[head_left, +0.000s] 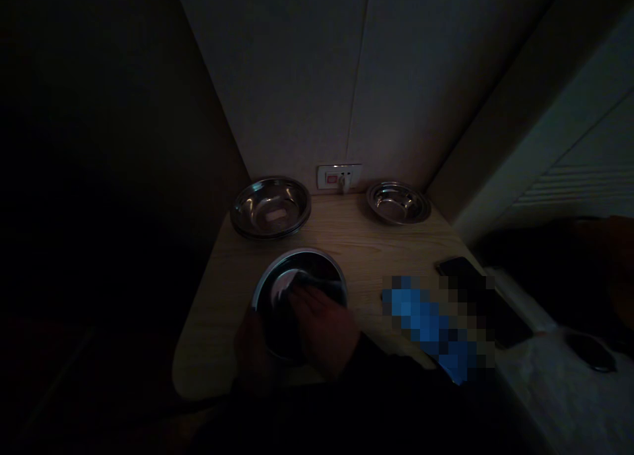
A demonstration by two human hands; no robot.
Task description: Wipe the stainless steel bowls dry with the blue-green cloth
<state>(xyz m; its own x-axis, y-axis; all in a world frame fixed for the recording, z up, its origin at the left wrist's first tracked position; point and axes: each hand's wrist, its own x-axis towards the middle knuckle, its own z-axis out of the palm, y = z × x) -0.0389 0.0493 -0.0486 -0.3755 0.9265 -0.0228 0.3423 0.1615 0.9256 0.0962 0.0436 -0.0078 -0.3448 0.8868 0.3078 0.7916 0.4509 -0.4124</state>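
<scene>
A shiny metal bowl (298, 253) stands near the front of the small wooden table. My left hand (251, 346) grips its left rim, with the fingers mostly lost in shadow. Inside the bowl, my right hand (324, 329) presses a dark cloth (324, 285) against the inner surface, fingers close together. Much of the cloth is hard to make out in the dim light. Behind this bowl, at the back left, is a stack of wider metal bowls (271, 209) with a pale label inside the top one.
A smaller stack of metal bowls (398, 203) sits at the back right. On the wall is a socket (339, 177) with a plug in it. A blurred blue-lit screen (426, 323) and a dark phone (488, 303) lie on the right. White bedding (559, 395) borders the table.
</scene>
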